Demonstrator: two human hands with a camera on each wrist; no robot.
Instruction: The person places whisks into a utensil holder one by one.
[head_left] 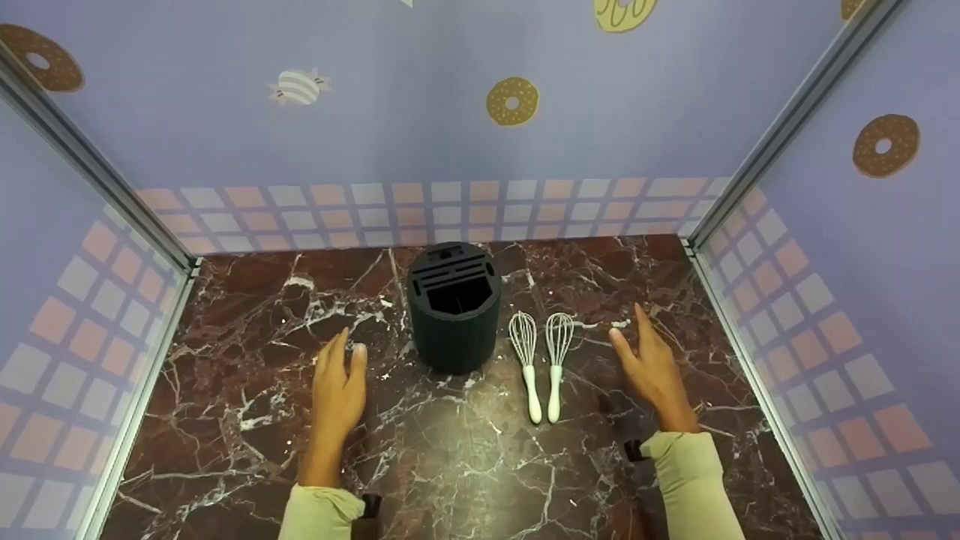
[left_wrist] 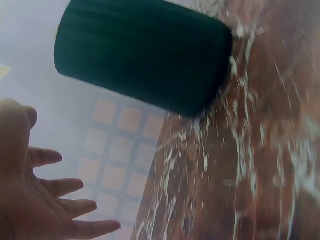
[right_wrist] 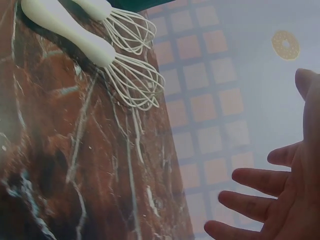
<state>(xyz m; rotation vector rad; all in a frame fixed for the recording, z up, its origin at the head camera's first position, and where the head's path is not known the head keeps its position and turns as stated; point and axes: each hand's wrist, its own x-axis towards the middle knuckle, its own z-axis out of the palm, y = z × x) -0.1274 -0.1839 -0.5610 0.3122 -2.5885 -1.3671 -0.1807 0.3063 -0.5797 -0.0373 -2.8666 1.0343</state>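
Note:
A dark green, nearly black cylindrical utensil holder (head_left: 456, 341) with slots and a larger opening in its top stands upright on the marbled table. Just right of it lie two cream-coloured whisks, the left whisk (head_left: 529, 379) and the right whisk (head_left: 556, 375), side by side with handles toward me. My left hand (head_left: 340, 390) is held left of the holder, apart from it, fingers extended and holding nothing. To the right of the whisks my right hand (head_left: 654, 375) hovers with fingers spread, touching nothing. The left wrist view shows the holder (left_wrist: 142, 57); the right wrist view shows both whisks (right_wrist: 80, 37).
The dark red marbled table (head_left: 465, 480) is bounded by a back wall (head_left: 405, 127) and side walls with printed donuts and pink-and-white checks. Metal corner posts (head_left: 795, 120) run along the wall joints.

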